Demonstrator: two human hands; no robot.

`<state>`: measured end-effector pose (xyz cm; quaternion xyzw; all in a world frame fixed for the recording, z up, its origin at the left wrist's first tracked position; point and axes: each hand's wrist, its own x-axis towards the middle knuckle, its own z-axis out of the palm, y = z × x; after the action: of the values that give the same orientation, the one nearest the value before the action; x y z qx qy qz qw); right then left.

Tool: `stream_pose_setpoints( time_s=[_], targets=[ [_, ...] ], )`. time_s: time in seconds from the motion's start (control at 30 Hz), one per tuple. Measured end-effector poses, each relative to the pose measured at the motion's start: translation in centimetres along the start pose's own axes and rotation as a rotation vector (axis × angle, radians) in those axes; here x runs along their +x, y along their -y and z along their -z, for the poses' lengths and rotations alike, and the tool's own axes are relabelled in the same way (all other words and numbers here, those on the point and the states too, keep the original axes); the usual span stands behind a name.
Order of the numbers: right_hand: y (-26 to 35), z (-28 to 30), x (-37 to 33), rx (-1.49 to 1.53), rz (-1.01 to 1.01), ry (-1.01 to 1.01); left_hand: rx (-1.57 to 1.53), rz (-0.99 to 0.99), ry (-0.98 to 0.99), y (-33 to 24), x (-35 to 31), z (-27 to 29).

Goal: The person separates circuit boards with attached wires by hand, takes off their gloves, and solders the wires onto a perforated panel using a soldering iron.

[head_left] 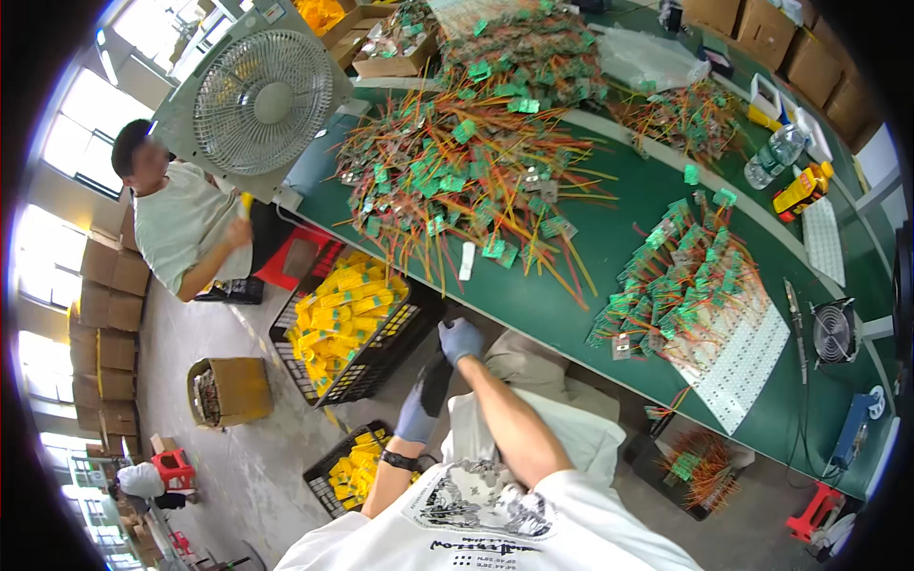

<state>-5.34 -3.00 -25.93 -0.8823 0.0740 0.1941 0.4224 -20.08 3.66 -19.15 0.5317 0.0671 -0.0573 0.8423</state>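
Observation:
My left hand (435, 384) wears a grey glove with a dark palm, and a dark watch sits above its cuff. It reaches up beside the bench edge, its fingers hard to make out. My right hand (461, 341), in a grey glove, is curled at the tip of my left hand and seems to touch it. What lies between its fingers is hidden. Both hands are over my lap, next to a black crate (356, 375) heaped with yellow packets (345, 309). Above them on the green bench (524, 319) is a big pile of orange and red wires with green circuit boards (457, 181).
More wired boards (681, 266) lie on a white perforated board (735, 366) at right. Beyond are a bottle (776, 155), a yellow container (803, 192) and a small fan (833, 332). A large fan (271, 103) and a person (190, 219) are at left; a lower crate (328, 495) holds yellow packets.

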Motion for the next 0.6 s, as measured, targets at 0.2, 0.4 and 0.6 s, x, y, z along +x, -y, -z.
stream_pose_setpoints(
  time_s=[0.2, 0.4, 0.6],
  targets=[
    [-0.1, -4.0, -1.7, -0.094, 0.023, -0.106, -0.030, 0.106, -0.121, -2.2, -3.0, 0.0],
    [-6.4, -3.3, 5.3, -0.011, -0.122, -0.626, 0.156, 0.357, 0.117, -9.5, -9.5, -3.7],
    [-1.7, -0.3, 1.1, 0.156, 0.249, 0.158, 0.659, -0.063, -0.341, -5.2, -4.4, 3.3]
  ],
)
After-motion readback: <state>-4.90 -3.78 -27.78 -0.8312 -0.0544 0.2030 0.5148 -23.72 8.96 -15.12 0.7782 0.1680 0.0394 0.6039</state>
